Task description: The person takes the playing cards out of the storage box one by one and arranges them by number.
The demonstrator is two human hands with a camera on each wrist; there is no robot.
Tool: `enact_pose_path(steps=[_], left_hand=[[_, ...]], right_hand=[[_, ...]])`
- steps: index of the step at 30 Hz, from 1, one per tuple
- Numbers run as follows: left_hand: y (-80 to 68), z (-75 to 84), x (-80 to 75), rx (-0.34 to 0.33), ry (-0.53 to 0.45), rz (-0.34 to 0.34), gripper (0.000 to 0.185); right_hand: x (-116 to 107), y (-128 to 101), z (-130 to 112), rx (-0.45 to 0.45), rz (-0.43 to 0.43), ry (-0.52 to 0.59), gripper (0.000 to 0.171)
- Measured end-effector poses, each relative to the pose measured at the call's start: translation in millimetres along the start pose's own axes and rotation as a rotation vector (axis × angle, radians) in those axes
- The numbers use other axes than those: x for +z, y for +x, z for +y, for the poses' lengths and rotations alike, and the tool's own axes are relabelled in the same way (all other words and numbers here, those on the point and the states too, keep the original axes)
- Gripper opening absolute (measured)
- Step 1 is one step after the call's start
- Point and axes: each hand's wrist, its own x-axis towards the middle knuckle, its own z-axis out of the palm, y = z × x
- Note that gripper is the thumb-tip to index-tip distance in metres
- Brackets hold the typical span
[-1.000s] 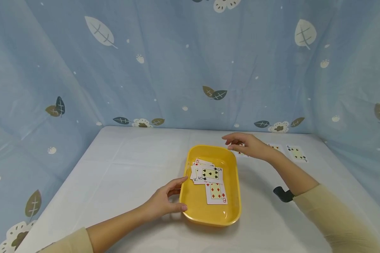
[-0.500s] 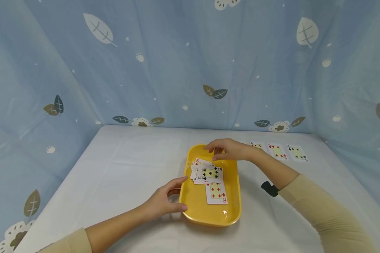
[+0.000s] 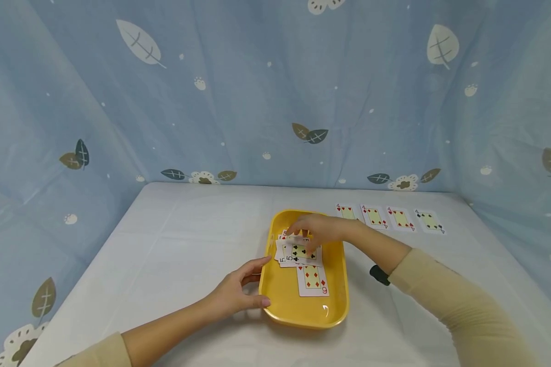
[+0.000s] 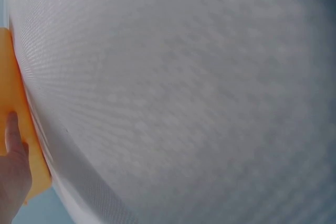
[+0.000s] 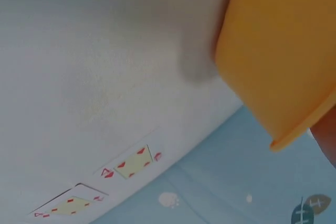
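A yellow tray holds a loose pile of playing cards; on top lies a five of clubs, and below it a card with red diamonds shows. My left hand holds the tray's left side, thumb tip on the rim and fingers along the outer wall. In the left wrist view a finger lies against the tray. Over the pile is my right hand, thumb and fingers pointing down and apart, right at the five of clubs, partly covering it.
Several fours lie face up in a row at the back right, among them a four of diamonds, a four of hearts and a black four. White cloth covers the table; a blue patterned curtain hangs behind.
My right hand has moved left and down from the row of cards, over the tray's rim and onto the card pile. The left hand stays on the tray.
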Motion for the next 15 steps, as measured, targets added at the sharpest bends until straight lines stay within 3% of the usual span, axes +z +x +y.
enact_pose_path(steps=[5,15], left_hand=[[0.0,-0.7,-0.2,0.01,-0.001,-0.006,0.081],[-0.4,-0.3,-0.7,0.009,0.003,-0.005,0.081]], right_hand=[[2.7,5.0,-3.8,0.053,-0.037,-0.123,0.061],[7.5,14.2,-1.3,0.021,-0.072,-0.251,0.053]])
